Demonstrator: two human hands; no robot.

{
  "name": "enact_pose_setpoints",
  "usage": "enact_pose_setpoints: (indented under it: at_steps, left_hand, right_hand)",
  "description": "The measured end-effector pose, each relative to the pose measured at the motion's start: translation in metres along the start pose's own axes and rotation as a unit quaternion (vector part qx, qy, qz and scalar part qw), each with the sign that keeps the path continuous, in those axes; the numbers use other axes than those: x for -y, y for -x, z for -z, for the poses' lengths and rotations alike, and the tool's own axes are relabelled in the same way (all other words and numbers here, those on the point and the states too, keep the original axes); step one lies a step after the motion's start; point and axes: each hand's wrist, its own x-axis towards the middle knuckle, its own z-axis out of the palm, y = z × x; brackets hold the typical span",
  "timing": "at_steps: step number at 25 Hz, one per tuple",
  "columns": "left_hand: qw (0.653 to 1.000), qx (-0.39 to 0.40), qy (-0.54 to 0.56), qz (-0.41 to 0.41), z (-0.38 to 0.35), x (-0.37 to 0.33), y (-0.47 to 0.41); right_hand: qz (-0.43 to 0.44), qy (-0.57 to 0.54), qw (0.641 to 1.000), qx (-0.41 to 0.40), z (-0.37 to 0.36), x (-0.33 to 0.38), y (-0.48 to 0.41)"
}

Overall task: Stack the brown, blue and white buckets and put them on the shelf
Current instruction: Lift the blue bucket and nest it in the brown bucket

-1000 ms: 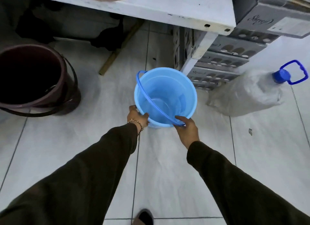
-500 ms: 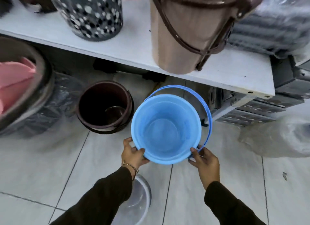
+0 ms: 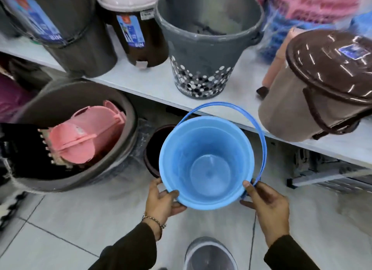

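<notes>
The blue bucket is lifted off the floor, its mouth facing me and its blue handle swung to the far right side. My left hand grips its near-left rim; my right hand grips the near-right rim by the handle's pivot. The dark brown bucket stands on the floor under the shelf, mostly hidden behind the blue one. A pale, whitish bucket sits on the floor between my arms, cut off by the frame's bottom edge.
On the shelf stand a grey dotted bucket, dark labelled bins and a tan bin with a brown lid. A large grey tub holding pink plastic items sits on the floor at left. Grey floor tiles lie below.
The blue bucket has risen from the floor toward shelf height, with both hands staying on its rim. My view has tilted up and left, so the shelf's bins now show.
</notes>
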Motion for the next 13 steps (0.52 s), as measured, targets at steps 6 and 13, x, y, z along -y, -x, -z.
enact_pose_setpoints:
  at_steps: [6,13]
  left_hand:
    - [0.999,-0.042,0.012,-0.018,0.050,-0.040,-0.018]
    - [0.996,-0.080,-0.030,-0.006,0.073,-0.046,-0.117]
  right_hand:
    - [0.015,0.008,0.999,0.041,-0.072,0.005,-0.003]
    - [-0.054,-0.007,0.999,0.004,-0.147,-0.058,-0.050]
